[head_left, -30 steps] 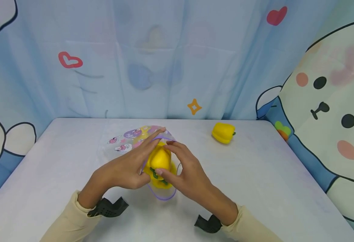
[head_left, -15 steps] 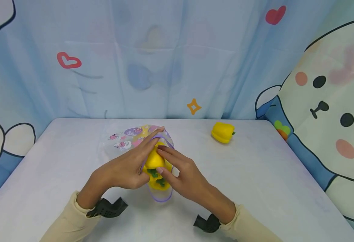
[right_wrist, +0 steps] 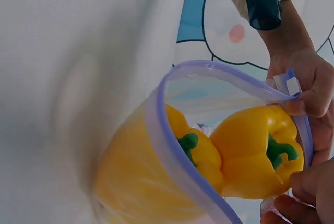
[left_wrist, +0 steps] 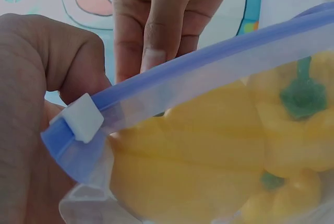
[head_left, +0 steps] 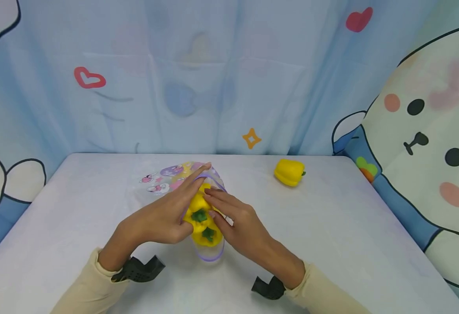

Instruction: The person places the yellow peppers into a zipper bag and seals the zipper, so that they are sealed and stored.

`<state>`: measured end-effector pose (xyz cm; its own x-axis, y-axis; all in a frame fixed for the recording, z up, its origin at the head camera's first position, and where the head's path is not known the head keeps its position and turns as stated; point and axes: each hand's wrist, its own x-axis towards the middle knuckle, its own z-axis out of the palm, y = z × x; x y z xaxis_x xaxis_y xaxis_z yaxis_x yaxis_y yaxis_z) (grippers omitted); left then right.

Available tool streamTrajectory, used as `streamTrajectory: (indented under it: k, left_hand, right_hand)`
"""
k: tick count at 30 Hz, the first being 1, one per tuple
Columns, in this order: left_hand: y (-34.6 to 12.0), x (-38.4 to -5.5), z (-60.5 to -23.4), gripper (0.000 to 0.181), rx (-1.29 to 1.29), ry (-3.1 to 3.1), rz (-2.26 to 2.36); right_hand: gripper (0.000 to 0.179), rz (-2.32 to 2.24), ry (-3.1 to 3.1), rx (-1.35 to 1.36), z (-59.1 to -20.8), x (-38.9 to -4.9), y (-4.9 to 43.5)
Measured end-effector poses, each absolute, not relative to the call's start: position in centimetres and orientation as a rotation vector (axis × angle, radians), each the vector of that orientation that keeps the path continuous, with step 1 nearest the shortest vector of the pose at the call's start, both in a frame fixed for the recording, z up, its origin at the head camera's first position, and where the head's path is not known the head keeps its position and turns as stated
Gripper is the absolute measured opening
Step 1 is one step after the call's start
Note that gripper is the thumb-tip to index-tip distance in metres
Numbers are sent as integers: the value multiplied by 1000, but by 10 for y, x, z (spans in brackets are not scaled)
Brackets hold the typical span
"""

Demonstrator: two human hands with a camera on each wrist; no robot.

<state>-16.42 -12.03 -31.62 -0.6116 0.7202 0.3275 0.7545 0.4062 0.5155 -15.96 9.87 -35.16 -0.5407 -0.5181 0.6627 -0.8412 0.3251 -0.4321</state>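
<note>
A clear zip bag [head_left: 210, 258] with a purple rim, white slider and cartoon prints lies with its mouth toward me. Inside are yellow bell peppers; two green stems show. The upper bell pepper [right_wrist: 245, 151] lies at the mouth, beside another bell pepper [head_left: 207, 237]. My left hand [head_left: 162, 220] holds the bag's rim by the slider [left_wrist: 83, 118], fingers stretched along its left side. My right hand [head_left: 241, 222] has its fingers and thumb against the upper pepper's right side, fingers fairly straight. The bag's far part is partly hidden behind my left hand.
Another yellow bell pepper [head_left: 289, 172] lies at the back right of the white table [head_left: 331, 235]. Behind the table hangs a blue printed curtain [head_left: 198, 87]. Black wrist mounts [head_left: 141, 268] are strapped to both wrists.
The upper pepper has turned and sits lower in the bag mouth, its stem now facing me. My right hand's fingers and thumb have come closer together and shifted slightly left. My left hand stays put.
</note>
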Motion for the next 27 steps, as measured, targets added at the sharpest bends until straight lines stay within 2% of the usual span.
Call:
streamTrajectory:
  k: [14,27]
  left_hand:
    - [-125,-169,-319,93,-1244,-2618,-995]
    - [-125,-157,-305,99,-1278,-2532,-1021]
  right_hand:
    - [41,1100,-2111,1180,-349,-164,105]
    - [35,1103,-2035,1248,-334,-159,113]
